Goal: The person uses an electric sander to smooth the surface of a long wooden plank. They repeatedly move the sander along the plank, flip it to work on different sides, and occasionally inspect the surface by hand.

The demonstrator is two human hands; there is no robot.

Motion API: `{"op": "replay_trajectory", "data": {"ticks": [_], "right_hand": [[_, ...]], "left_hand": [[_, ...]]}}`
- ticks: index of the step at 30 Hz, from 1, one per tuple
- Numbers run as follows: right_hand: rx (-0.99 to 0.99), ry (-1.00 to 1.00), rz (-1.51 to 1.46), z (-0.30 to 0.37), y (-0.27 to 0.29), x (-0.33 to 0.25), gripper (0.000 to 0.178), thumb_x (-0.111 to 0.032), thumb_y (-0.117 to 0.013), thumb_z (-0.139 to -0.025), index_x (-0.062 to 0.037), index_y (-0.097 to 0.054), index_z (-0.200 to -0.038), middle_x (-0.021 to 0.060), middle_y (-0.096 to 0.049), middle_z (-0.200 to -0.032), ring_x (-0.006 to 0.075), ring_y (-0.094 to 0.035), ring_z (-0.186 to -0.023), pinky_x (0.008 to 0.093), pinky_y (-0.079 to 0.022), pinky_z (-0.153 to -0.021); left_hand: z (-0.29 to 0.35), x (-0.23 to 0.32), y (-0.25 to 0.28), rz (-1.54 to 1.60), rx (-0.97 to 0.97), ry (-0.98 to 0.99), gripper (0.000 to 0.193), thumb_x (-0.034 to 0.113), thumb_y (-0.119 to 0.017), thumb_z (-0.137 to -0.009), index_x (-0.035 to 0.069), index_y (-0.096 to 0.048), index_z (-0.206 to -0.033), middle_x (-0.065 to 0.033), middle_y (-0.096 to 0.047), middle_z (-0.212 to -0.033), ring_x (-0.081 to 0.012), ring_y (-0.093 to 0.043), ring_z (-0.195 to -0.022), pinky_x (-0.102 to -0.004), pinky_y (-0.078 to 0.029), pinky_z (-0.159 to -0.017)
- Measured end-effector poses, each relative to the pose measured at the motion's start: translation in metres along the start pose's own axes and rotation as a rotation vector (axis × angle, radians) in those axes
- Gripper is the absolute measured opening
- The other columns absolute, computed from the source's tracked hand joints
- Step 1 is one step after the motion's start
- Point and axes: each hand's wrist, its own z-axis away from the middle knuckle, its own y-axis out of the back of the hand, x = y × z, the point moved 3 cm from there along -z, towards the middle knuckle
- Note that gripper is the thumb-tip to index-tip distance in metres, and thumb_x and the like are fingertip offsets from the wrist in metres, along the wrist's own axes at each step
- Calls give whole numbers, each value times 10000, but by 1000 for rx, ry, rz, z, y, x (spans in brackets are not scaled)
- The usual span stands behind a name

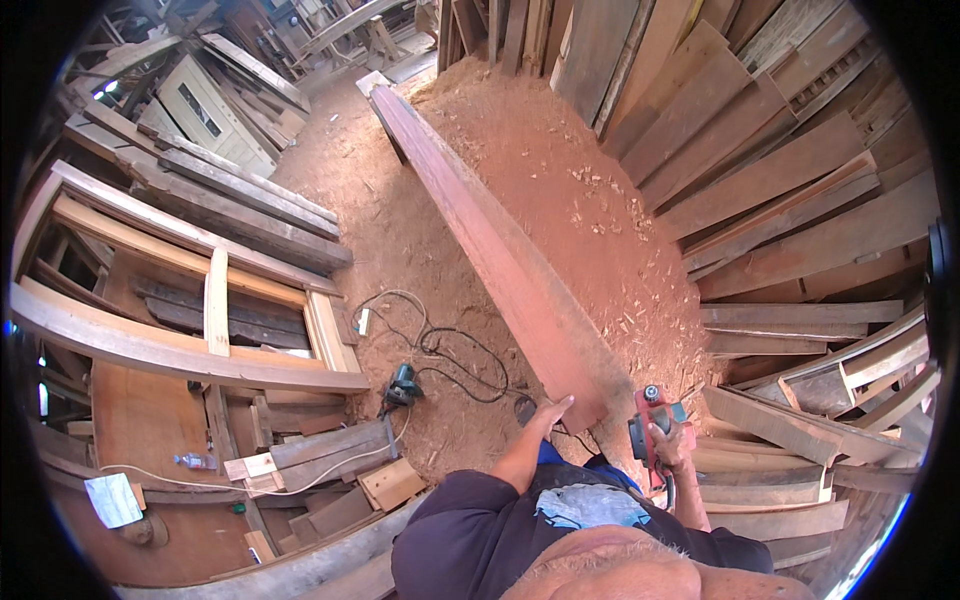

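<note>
A long reddish plank (500, 270) stretches from in front of me toward the far left, raised on a support at its far end. My left hand (545, 418) is at the left edge of its near end, thumb on top; the other fingers are mostly hidden. To the right of that end, my right hand (676, 444) is wrapped round the handle of a red electric planer (643, 440) with a dark front knob. The planer is tilted on its side beside the plank, and its underside is hard to make out.
A dark green power tool (402, 388) and a looping black cord (470, 340) lie on the shavings-covered floor (400, 240). At left stands a wooden frame (217, 300) over stacked timber; a plastic bottle (195, 461) lies below. Leaning boards (770, 200) line the right side.
</note>
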Motion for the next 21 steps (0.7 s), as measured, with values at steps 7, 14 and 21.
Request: {"op": "replay_trajectory", "data": {"ticks": [7, 14, 21], "right_hand": [[-101, -11, 52, -3, -13, -15, 505, -380, -699, -836, 69, -640, -1059, 258, -689, -911, 348, -691, -876, 424, -530, -775], [-21, 266, 107, -46, -57, 17, 502, -442, -691, -835, 40, -653, -969, 176, -680, -816, 286, -654, -752, 403, -512, -694], [-115, 113, 84, -55, -47, 45, 448, -429, -709, -841, 3, -677, -954, 97, -656, -740, 195, -629, -653, 367, -506, -602]], "left_hand": [[17, -23, 47, 113, 94, -327, 946, 486, -835, -686, -178, -479, -1258, -294, -579, -1259, -319, -598, -1159, -415, -491, -945], [41, 27, 28, -585, 498, -207, 1056, 464, -773, -652, -122, -286, -1383, -341, -447, -1358, -428, -470, -1289, -445, -399, -1072], [61, 70, -34, -517, 545, 6, 920, 384, -781, -649, -56, -291, -1291, -297, -415, -1318, -448, -461, -1236, -471, -402, -1057]]}}
